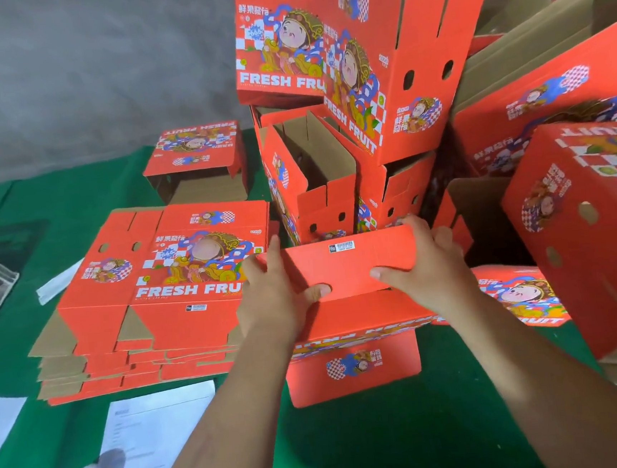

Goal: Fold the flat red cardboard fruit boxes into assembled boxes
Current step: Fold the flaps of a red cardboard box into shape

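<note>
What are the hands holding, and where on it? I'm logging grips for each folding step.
Both the left hand and right hand grip one red box's top flap, at its opposite ends.

A green cloth-covered table (391, 432) stands before a plain grey wall (79, 67).

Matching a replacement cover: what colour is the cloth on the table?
Dark green, plain; the table cloth shows best in the head view.
</note>
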The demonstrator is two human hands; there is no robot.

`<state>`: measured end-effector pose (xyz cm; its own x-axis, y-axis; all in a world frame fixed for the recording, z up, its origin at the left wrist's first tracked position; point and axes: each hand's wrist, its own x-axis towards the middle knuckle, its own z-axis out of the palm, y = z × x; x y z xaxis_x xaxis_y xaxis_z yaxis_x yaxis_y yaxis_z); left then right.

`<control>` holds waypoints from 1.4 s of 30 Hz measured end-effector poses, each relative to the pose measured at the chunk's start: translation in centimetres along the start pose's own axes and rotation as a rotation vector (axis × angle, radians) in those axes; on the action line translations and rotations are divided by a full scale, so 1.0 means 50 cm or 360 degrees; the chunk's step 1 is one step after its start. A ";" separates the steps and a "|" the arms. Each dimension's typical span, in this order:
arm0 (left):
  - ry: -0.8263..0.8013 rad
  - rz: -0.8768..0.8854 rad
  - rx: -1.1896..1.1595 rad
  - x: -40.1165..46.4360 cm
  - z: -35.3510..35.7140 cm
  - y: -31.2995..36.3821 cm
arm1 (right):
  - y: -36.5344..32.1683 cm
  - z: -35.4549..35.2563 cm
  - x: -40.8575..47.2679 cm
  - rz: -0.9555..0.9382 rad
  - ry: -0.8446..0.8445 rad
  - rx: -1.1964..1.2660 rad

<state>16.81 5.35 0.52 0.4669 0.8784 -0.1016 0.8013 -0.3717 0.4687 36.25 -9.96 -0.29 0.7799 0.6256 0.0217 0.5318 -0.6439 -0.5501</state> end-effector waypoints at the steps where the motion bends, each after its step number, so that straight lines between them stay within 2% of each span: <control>1: 0.0012 0.0008 0.0030 -0.001 0.002 0.004 | -0.006 0.005 -0.003 0.0012 0.0049 -0.0078; 3: 0.0062 0.0065 0.0005 0.000 0.001 0.004 | -0.012 0.012 -0.010 0.0031 0.0067 -0.0110; 4: 0.0055 0.0127 -0.0138 0.001 -0.002 -0.002 | -0.010 0.012 -0.009 0.0026 0.0034 -0.0058; 6: 0.0041 0.0042 -0.0804 0.009 -0.016 -0.019 | -0.002 0.003 -0.003 0.0050 -0.0039 0.0175; 7: -0.0008 -0.0163 -0.1247 0.004 -0.027 -0.024 | -0.001 -0.003 -0.002 0.0091 -0.0067 0.0340; 9: -0.0494 -0.0643 -0.1890 -0.011 -0.046 -0.032 | -0.006 -0.013 -0.011 0.0152 -0.0090 0.0563; 11: -0.0841 -0.0864 -0.2046 -0.023 -0.055 -0.038 | -0.016 -0.021 -0.028 0.0136 -0.0028 0.0555; 12: -0.0867 -0.0882 -0.2019 -0.023 -0.056 -0.041 | -0.020 -0.028 -0.035 0.0129 0.0034 0.0538; 14: -0.0787 -0.0763 -0.1947 -0.030 -0.057 -0.041 | -0.021 -0.044 -0.047 0.0121 0.0205 0.0543; 18: -0.0444 -0.0242 -0.2365 -0.055 -0.035 -0.059 | 0.005 -0.063 -0.081 0.0018 0.0612 0.0846; 20: -0.0291 -0.0082 -0.2501 -0.067 -0.022 -0.068 | 0.031 -0.049 -0.106 -0.0056 0.0665 0.1072; 21: -0.0312 -0.0129 -0.2492 -0.065 -0.013 -0.071 | 0.046 -0.037 -0.120 -0.0082 0.0628 0.1153; 23: -0.0552 -0.0315 -0.2254 -0.063 0.010 -0.074 | 0.082 -0.006 -0.141 -0.0116 0.0488 0.1130; 25: -0.0681 -0.0252 -0.1999 -0.076 0.052 -0.077 | 0.123 0.023 -0.158 -0.0064 0.0392 0.1039; 29: -0.0429 0.0092 -0.1845 -0.102 0.111 -0.094 | 0.197 0.056 -0.177 -0.0003 0.0460 0.0900; 31: -0.0442 0.0229 -0.1753 -0.102 0.132 -0.104 | 0.217 0.064 -0.182 -0.0050 0.0513 0.0878; 32: -0.0451 0.0244 -0.1682 -0.103 0.143 -0.104 | 0.216 0.068 -0.179 0.0003 0.0457 0.0986; 35: -0.0446 0.0149 -0.1571 -0.105 0.174 -0.098 | 0.189 0.079 -0.166 0.0421 0.0177 0.1424; 36: -0.0473 0.0113 -0.1552 -0.101 0.181 -0.098 | 0.191 0.085 -0.155 0.0505 0.0219 0.1404; 39: -0.0520 0.0013 -0.1356 -0.097 0.184 -0.102 | 0.202 0.069 -0.120 0.0778 0.0572 0.1270; 40: -0.0466 0.0015 -0.1276 -0.094 0.183 -0.105 | 0.213 0.061 -0.112 0.0763 0.0637 0.1141; 42: -0.0394 0.0028 -0.1238 -0.092 0.179 -0.104 | 0.230 0.049 -0.103 0.0494 0.0595 0.0628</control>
<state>13.83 0.56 -9.30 0.6190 0.7489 -0.2367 0.3467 0.0099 0.9379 37.52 -19.49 -8.79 0.9792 0.1927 0.0629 0.1555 -0.5151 -0.8429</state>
